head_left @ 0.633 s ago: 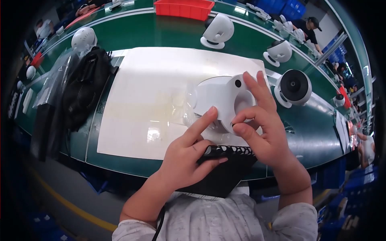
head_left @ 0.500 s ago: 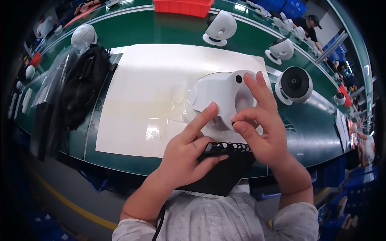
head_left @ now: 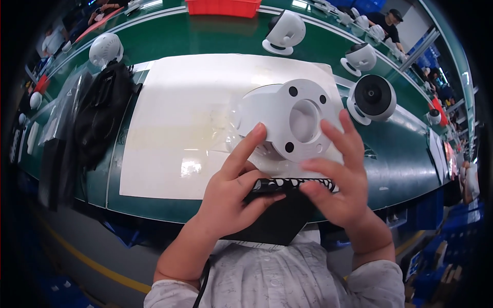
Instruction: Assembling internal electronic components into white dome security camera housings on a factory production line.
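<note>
A white rounded device (head_left: 267, 110) lies on its side, its flat ring-shaped base (head_left: 305, 87) facing me. Three round black pads (head_left: 289, 147) sit on the base's rim, beside a bare round recess at lower right. My left hand (head_left: 231, 190) grips a black sheet of round pads (head_left: 272, 215) between thumb and bent fingers, while its index fingertip rests against the device. The sheet's upper edge shows a row of pale round gaps. Just right of the base, my right hand (head_left: 339, 177) has its fingers spread, its thumb close to the sheet's edge; I see nothing held.
A white board (head_left: 169, 128) lies beneath the device on the green table. Camera-like white units with black fronts (head_left: 372, 100) stand at right and behind. At left are a black bag (head_left: 102, 113) and clear plastic wrap (head_left: 69, 108). A red bin (head_left: 223, 7) stands at the back.
My right hand has opened from a pinch at the base's lower rim and drawn away, leaving a black pad showing there. The base now appears less covered.
</note>
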The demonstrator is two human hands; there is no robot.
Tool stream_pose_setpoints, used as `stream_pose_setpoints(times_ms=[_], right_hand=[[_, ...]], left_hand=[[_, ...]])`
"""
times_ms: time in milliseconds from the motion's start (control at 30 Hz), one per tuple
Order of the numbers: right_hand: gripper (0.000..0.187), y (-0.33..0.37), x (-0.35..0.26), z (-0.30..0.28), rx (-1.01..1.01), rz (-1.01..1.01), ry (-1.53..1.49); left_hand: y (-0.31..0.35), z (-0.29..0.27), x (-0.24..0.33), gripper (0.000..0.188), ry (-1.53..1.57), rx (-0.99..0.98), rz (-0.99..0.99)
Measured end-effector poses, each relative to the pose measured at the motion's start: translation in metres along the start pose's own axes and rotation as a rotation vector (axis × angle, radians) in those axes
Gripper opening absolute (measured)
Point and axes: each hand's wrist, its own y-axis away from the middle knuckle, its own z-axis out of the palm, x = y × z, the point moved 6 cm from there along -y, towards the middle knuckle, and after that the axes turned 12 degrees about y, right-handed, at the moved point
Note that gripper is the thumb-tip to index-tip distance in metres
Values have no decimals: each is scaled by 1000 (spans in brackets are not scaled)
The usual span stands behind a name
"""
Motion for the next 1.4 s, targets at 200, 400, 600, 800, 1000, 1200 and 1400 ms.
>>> stream_pose_setpoints(times_ms=[200, 400, 600, 800, 1000, 1200, 1400], right_hand=[[9, 17, -13, 14, 52, -134, 173], [6, 7, 23, -5, 246, 108, 32], [7, 5, 40, 4, 66, 237, -120], [9, 13, 27, -6, 76, 136, 136], [38, 23, 39, 1, 39, 124, 71], [58, -4, 62, 35, -119, 733, -1107], [47, -56, 74, 23, -218, 621, -1030]], left_hand=[[0, 3, -1, 22, -67, 10, 24], [1, 5, 0, 24, -112, 18, 34], [0, 8, -2, 26, -109, 25, 23], [-2, 8, -1, 25, -141, 33, 36], [-1, 11, -3, 26, -163, -14, -54], [-1, 0, 4, 26, -123, 33, 71], [24, -38, 0, 29, -47, 158, 20]])
